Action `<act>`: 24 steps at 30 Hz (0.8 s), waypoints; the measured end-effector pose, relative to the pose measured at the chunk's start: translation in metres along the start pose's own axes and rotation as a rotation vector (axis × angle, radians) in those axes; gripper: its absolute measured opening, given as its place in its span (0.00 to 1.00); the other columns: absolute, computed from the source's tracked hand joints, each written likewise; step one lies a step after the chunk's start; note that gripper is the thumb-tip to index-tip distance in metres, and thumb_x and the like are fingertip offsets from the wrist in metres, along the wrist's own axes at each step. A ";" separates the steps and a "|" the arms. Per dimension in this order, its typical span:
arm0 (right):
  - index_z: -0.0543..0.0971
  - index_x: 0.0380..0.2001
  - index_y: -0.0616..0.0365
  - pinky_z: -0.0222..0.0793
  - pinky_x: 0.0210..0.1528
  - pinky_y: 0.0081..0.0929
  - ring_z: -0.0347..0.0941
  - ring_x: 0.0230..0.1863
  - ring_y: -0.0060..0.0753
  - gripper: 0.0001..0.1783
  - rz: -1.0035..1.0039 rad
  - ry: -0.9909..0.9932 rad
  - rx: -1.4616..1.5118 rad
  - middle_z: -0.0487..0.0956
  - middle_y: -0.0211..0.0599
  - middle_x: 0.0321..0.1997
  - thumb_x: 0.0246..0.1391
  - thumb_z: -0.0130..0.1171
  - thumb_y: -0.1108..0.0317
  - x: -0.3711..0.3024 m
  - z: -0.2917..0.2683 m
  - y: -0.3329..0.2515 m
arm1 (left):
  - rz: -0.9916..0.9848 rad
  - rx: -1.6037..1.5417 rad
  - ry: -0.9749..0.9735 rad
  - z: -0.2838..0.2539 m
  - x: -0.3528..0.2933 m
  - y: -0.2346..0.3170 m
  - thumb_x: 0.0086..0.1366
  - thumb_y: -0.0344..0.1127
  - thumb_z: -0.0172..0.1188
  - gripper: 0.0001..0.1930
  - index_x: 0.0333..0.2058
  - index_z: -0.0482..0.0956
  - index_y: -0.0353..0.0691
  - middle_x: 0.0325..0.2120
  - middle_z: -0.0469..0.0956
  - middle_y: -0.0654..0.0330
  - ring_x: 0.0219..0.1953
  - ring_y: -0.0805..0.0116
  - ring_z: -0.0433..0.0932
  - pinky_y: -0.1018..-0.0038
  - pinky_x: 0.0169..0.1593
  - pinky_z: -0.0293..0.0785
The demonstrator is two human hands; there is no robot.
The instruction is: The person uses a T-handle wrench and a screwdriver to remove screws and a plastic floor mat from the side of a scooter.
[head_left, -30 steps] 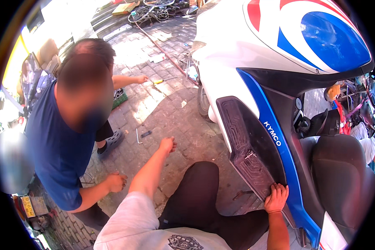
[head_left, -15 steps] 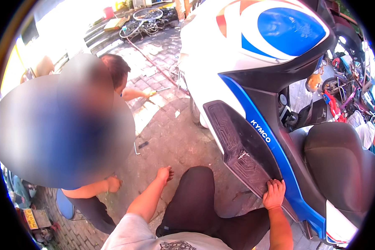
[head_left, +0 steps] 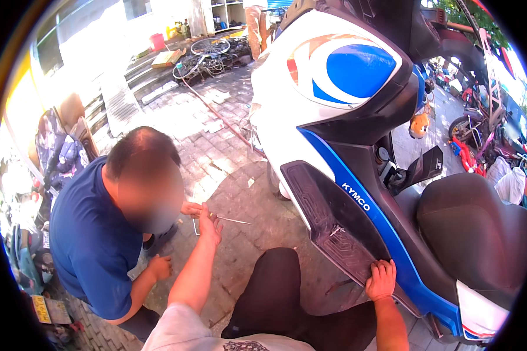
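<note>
My left hand is stretched forward to the co-worker's hand, its fingers closed at a screwdriver. The thin metal shaft sticks out to the right of my fingers; the handle is hidden between the two hands. On my right stands a white, blue and black scooter. My right hand grips the edge of its black footboard, fingers curled over the rim. Just beyond my left hand an L-shaped metal tool lies on the ground, partly covered.
A co-worker in a blue shirt crouches close on my left, other hand low. The black scooter seat is at the right. Bicycle parts and a long thin hose lie on the paving ahead. More vehicles stand far right.
My left hand has moved forward and left to the co-worker's hand. The co-worker's hand with the screwdriver has come back toward me. My right hand stays on the footboard edge.
</note>
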State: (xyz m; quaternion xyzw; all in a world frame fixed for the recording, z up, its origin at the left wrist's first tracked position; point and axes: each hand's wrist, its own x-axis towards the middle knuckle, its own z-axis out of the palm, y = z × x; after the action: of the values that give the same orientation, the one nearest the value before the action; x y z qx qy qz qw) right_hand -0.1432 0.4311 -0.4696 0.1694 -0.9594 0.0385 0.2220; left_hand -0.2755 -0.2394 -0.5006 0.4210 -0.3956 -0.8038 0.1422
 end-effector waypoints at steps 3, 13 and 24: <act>0.85 0.55 0.59 0.54 0.87 0.59 0.72 0.73 0.48 0.28 -0.004 -0.024 -0.010 0.83 0.42 0.63 0.49 0.64 0.65 -0.008 0.008 0.002 | 0.018 0.096 0.124 -0.019 0.010 -0.012 0.73 0.69 0.67 0.35 0.61 0.75 0.46 0.55 0.78 0.57 0.53 0.59 0.78 0.57 0.52 0.80; 0.85 0.55 0.57 0.55 0.87 0.54 0.73 0.72 0.43 0.27 0.007 0.018 0.007 0.83 0.38 0.63 0.50 0.64 0.63 0.004 -0.001 -0.003 | -0.014 -0.162 0.162 -0.044 -0.014 -0.034 0.76 0.70 0.62 0.36 0.62 0.74 0.42 0.59 0.76 0.53 0.53 0.58 0.78 0.55 0.56 0.79; 0.78 0.67 0.55 0.62 0.83 0.49 0.68 0.75 0.60 0.36 0.410 -0.131 0.602 0.76 0.51 0.70 0.55 0.75 0.63 0.069 -0.060 -0.091 | 0.501 0.856 -0.684 0.042 -0.247 -0.048 0.77 0.52 0.70 0.18 0.41 0.75 0.46 0.28 0.78 0.63 0.25 0.65 0.78 0.67 0.31 0.76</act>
State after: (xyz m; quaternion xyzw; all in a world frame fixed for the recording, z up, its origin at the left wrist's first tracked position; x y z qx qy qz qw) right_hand -0.1452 0.3331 -0.3858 0.0337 -0.9314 0.3516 0.0879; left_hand -0.1544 -0.0476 -0.3839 0.0526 -0.7946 -0.6048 0.0096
